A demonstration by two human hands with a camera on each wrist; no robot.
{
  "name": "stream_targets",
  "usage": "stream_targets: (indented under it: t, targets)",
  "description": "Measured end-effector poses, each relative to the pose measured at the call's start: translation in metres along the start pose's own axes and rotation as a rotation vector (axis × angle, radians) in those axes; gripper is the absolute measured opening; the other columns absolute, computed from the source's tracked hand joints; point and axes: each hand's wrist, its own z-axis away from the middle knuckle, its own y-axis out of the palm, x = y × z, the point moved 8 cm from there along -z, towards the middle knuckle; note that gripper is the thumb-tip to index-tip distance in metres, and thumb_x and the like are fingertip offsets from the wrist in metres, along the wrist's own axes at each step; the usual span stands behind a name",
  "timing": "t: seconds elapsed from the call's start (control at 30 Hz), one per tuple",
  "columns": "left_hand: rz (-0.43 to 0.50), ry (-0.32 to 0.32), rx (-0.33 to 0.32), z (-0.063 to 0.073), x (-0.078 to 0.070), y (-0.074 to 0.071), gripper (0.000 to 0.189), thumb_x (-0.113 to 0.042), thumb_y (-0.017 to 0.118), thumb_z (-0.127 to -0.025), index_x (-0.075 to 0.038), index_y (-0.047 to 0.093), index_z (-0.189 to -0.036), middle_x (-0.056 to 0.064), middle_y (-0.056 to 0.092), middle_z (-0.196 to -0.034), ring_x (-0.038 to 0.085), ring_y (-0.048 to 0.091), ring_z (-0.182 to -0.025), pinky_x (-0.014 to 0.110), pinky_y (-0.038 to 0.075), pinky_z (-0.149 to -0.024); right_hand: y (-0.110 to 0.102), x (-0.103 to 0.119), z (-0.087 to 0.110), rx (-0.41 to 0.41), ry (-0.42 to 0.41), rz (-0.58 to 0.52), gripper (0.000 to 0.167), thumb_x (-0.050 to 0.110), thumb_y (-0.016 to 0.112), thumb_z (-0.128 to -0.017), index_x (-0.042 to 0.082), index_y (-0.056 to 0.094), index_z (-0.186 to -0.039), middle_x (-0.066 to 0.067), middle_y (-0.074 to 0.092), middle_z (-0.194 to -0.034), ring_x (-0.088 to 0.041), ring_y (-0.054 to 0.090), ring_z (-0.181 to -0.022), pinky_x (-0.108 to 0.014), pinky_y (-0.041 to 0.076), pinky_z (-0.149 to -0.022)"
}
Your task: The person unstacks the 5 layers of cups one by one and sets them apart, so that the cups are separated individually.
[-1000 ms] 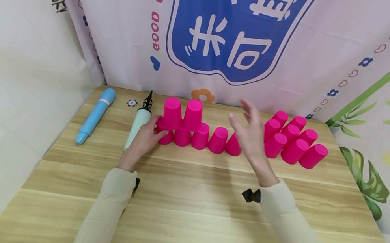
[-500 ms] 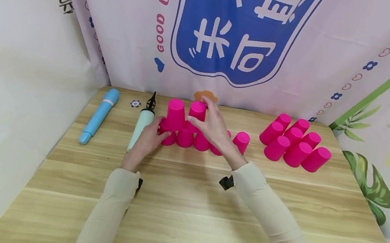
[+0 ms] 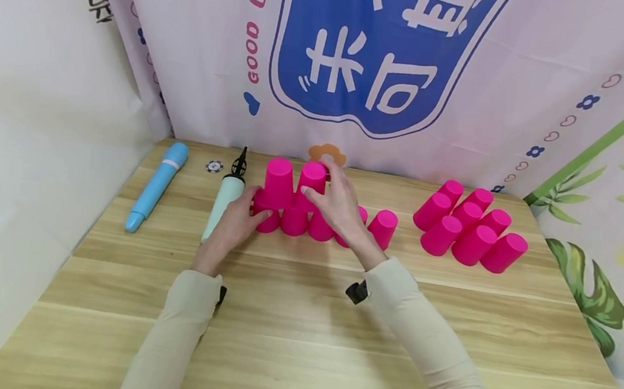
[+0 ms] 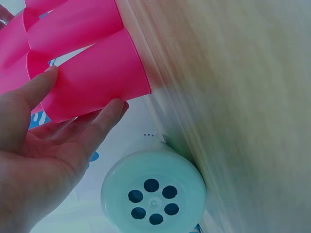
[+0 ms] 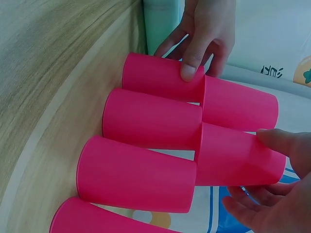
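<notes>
Pink cups stand upside down in a row along the table, with two more on top at the left end. My left hand (image 3: 235, 219) holds the leftmost bottom cup (image 4: 97, 77), thumb on one side and fingers on the other. Around the right-hand upper cup (image 5: 238, 155) my right hand (image 3: 340, 205) has its thumb and fingers on opposite sides. This cup bridges two bottom cups, beside the left upper cup (image 3: 279, 181). The right hand hides part of the row in the head view; the row's right-end cup (image 3: 382, 228) shows past the wrist.
Several more pink cups (image 3: 474, 244) stand upside down in a cluster at the right. A mint-green hand pump (image 3: 224, 201) lies just left of my left hand. Farther left are a blue tube-shaped pump (image 3: 156, 188) and a poker chip (image 3: 214, 166). A printed cloth (image 3: 204, 82) hangs behind the table.
My right hand has moved left from above the right part of the row onto the right-hand upper cup. The left hand keeps its place on the leftmost bottom cup.
</notes>
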Motion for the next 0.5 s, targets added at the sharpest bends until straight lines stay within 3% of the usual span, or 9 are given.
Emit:
stream_targets:
  t: [0.27,0.5]
  targets:
    - [-0.006,0.004,-0.004,-0.001,0.001,0.002,0.060,-0.017,0.060,-0.096,0.000,0.031,-0.145,0.022,0.053,-0.131,0.033,0.055,-0.114,0.044,0.048,-0.097,-0.013,-0.001,0.007,-0.059,-0.015,-0.074,0.065,0.016,0.077,-0.082,0.007,0.046,-0.138,-0.010,0.054,-0.125,-0.024,0.054,-0.110,-0.040,0.049,-0.093]
    - [-0.010,0.010,-0.005,-0.001,0.002,0.001,0.059,-0.016,0.059,-0.096,0.001,0.030,-0.145,0.022,0.051,-0.133,0.034,0.054,-0.115,0.044,0.048,-0.098,-0.029,-0.002,0.018,-0.094,-0.008,-0.107,0.065,0.026,0.078,-0.081,0.010,0.049,-0.136,-0.006,0.055,-0.117,-0.020,0.054,-0.108,-0.038,0.049,-0.090]
